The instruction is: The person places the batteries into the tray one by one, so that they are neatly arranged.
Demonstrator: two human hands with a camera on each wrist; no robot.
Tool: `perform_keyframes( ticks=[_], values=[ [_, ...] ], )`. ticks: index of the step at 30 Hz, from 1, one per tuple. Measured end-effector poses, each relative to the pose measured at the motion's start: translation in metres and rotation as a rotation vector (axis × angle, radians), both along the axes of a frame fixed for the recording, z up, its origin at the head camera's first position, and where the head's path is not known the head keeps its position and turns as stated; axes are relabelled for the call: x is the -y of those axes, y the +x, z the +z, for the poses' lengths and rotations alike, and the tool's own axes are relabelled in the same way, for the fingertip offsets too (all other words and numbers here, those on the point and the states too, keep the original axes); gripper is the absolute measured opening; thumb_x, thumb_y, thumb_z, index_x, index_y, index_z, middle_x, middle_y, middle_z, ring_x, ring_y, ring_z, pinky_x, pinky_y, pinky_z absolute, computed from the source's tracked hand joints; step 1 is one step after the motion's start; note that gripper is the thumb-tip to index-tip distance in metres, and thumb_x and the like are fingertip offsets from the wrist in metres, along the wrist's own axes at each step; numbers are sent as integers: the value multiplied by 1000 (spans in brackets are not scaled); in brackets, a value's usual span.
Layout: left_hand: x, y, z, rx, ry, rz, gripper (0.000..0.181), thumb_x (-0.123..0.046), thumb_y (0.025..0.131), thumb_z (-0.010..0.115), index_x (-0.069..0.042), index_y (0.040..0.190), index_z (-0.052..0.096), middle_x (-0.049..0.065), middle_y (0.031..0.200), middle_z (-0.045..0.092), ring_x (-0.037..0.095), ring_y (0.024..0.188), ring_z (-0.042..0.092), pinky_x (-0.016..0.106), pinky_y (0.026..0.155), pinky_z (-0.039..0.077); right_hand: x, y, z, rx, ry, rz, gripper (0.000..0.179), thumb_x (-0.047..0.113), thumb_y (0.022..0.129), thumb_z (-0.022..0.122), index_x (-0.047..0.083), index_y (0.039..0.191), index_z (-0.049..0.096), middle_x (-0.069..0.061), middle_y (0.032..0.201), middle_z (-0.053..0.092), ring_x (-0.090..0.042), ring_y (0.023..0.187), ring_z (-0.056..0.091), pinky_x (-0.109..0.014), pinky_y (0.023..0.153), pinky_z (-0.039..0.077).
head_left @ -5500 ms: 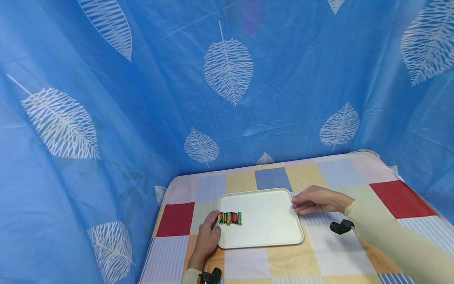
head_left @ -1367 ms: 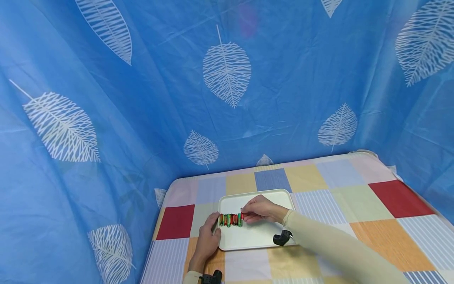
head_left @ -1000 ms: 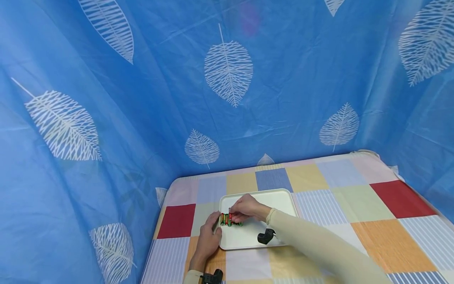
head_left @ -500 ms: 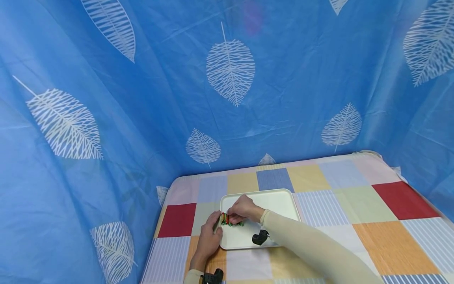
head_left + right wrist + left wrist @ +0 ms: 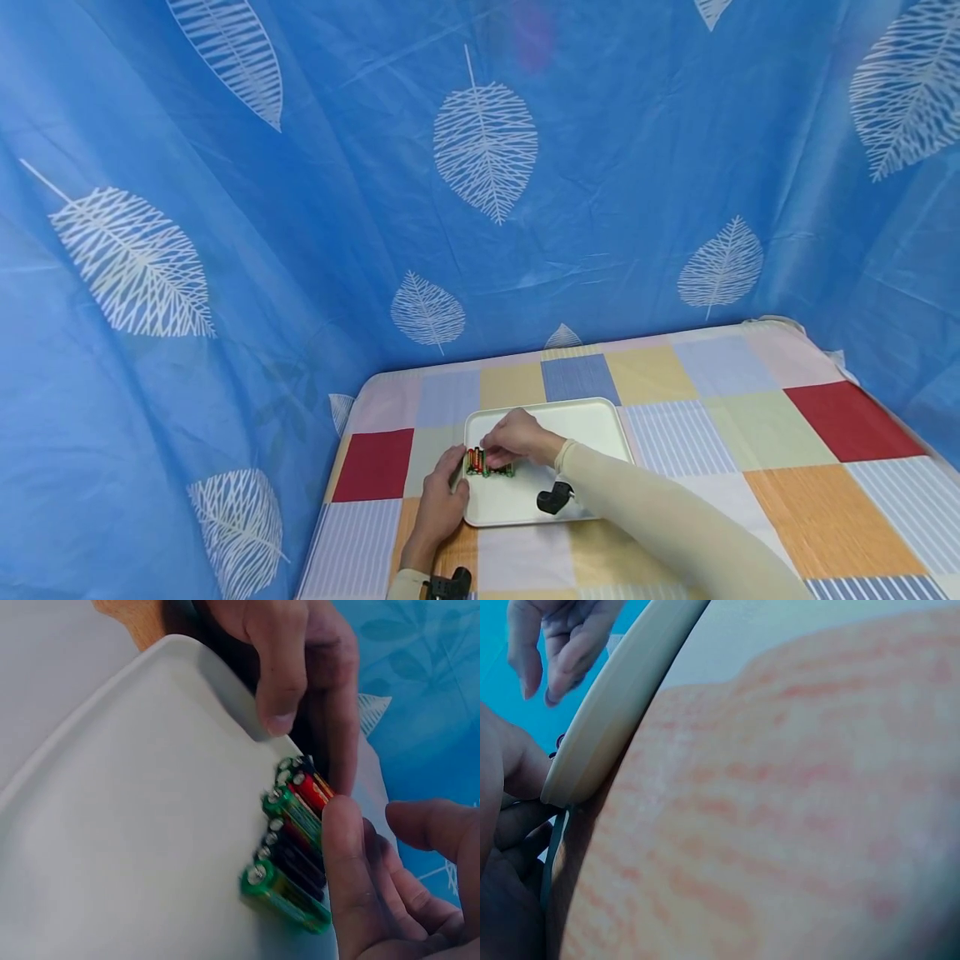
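A row of small batteries (image 5: 476, 461), green, red and dark, lies side by side at the left end of a cream tray (image 5: 577, 425). At that end my left hand (image 5: 438, 504) grips the rim, thumb over the edge and fingers outside and under it. My right hand (image 5: 517, 436) is over the row, its bent fingertips at the batteries' ends and partly covering them. In the right wrist view its fingers stand apart with no battery between them. Beside them lie a red battery (image 5: 313, 791) and, at the near end, a green battery (image 5: 285, 898).
The tray sits on a table with a patchwork cloth (image 5: 652, 375). Behind and to the left hangs a blue curtain (image 5: 337, 208) with white leaf prints. Black wrist cameras are strapped to the left wrist (image 5: 448, 583) and the right wrist (image 5: 555, 498).
My right hand came from the tray's right edge with a red battery, carried it left to the row and let it go there. It has since lifted slightly. My left hand has stayed put.
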State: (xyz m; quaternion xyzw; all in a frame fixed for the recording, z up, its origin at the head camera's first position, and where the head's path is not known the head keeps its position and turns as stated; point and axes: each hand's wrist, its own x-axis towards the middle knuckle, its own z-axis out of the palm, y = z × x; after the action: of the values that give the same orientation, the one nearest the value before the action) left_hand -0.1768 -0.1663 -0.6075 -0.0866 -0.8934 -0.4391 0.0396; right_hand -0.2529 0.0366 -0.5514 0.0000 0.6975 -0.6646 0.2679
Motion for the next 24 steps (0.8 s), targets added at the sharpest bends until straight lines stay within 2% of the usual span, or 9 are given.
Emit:
perform_keyframes(
  ticks=[9, 15, 18, 20, 22, 24],
  values=[
    [4, -2, -1, 9, 9, 5, 58, 3, 100, 60, 2, 158, 55, 22, 165, 53, 42, 158, 46, 62, 129, 36, -26, -9, 15, -78, -34, 43, 29, 6, 101, 72, -18, 118, 73, -19, 91, 80, -10, 68, 76, -29, 71, 69],
    [10, 1, 5, 44, 160, 32, 58, 4, 102, 59, -1, 160, 54, 21, 166, 53, 45, 158, 44, 62, 129, 36, -63, -5, 32, -190, -1, 66, 29, 11, 106, 66, -14, 122, 72, -23, 99, 79, -15, 78, 79, -37, 80, 70],
    [13, 0, 16, 8, 212, 52, 57, 6, 102, 59, -2, 158, 56, 19, 164, 55, 44, 156, 48, 61, 127, 39, -89, -1, 44, -231, 24, 55, 27, 12, 108, 64, -10, 121, 72, -26, 106, 77, -19, 84, 80, -40, 83, 70],
    [16, 0, 29, -52, 212, 60, 56, 7, 101, 59, -3, 156, 59, 18, 162, 58, 42, 154, 51, 60, 125, 43, -109, 3, 52, -282, 60, 40, 26, 14, 109, 64, -8, 120, 73, -25, 106, 77, -23, 88, 81, -40, 82, 70],
    [20, 0, 45, -138, 180, 56, 54, 8, 100, 61, -3, 154, 61, 17, 159, 61, 42, 148, 57, 62, 120, 47, -132, 9, 62, -369, 127, 24, 26, 16, 109, 65, -6, 119, 74, -21, 104, 78, -23, 88, 81, -39, 81, 70],
    [24, 1, 65, -238, 127, 50, 54, 8, 99, 64, -4, 151, 63, 17, 156, 64, 41, 145, 60, 62, 117, 50, -154, 18, 71, -508, 243, 4, 25, 20, 109, 67, -2, 118, 77, -14, 101, 80, -21, 87, 80, -37, 78, 70]
  ],
)
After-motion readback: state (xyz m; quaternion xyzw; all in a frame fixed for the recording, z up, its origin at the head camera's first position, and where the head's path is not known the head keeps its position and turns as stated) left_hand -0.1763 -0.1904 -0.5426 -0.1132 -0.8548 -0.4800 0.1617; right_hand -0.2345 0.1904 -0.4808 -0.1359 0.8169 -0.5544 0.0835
